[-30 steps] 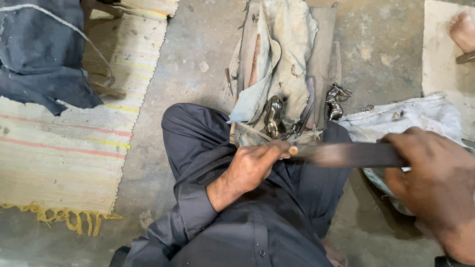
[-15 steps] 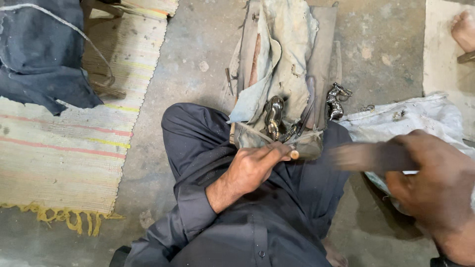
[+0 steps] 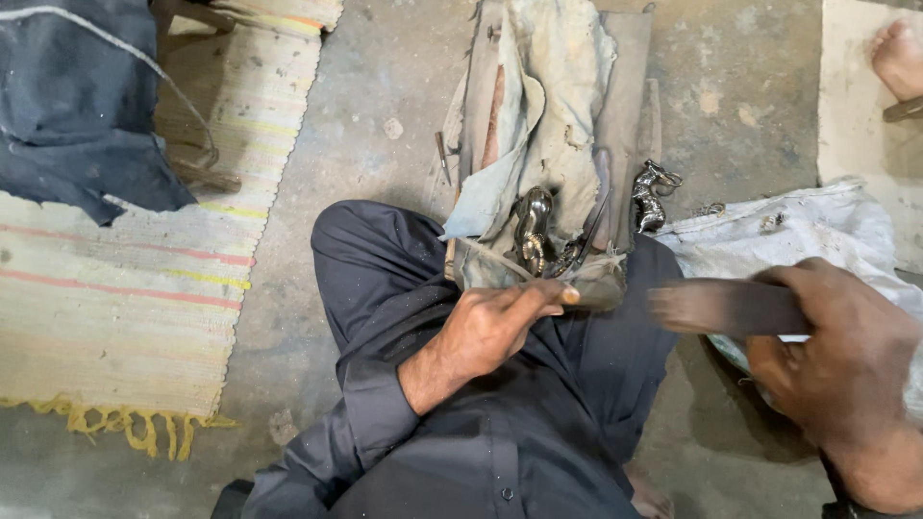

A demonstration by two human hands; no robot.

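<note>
The person sits cross-legged on a bare concrete floor [image 3: 385, 106], dark trousers and shirt filling the lower middle of the view. The left hand [image 3: 495, 322] rests at the near end of a narrow wooden block wrapped in grimy pale cloth [image 3: 558, 115], its grip curled shut with the thumb stretched along the block's front edge; whatever small piece it pins there is hidden under the fingers, so I cannot tell what it is. The right hand [image 3: 846, 370] has its grip closed firmly round the end of a long, flat dark file [image 3: 726, 308], which is held level and blurred, its free end near the left thumb but apart from it. On the cloth just beyond the left hand lies a shiny cast metal fitting [image 3: 532, 226], with thin dark wires or rods beside it; a second bright metal fitting [image 3: 652, 192] lies at the block's right edge, on the floor. To the right a crumpled white sack [image 3: 798, 226] lies open on the floor under the file hand; a few small dark bits sit on its folds, and what it holds inside cannot be made out. A striped woven mat [image 3: 115, 298] with a yellow fringe covers the floor to the left, carrying a heap of dark blue cloth [image 3: 72, 96]. Another person's bare foot [image 3: 899, 53] shows at the top right corner.
</note>
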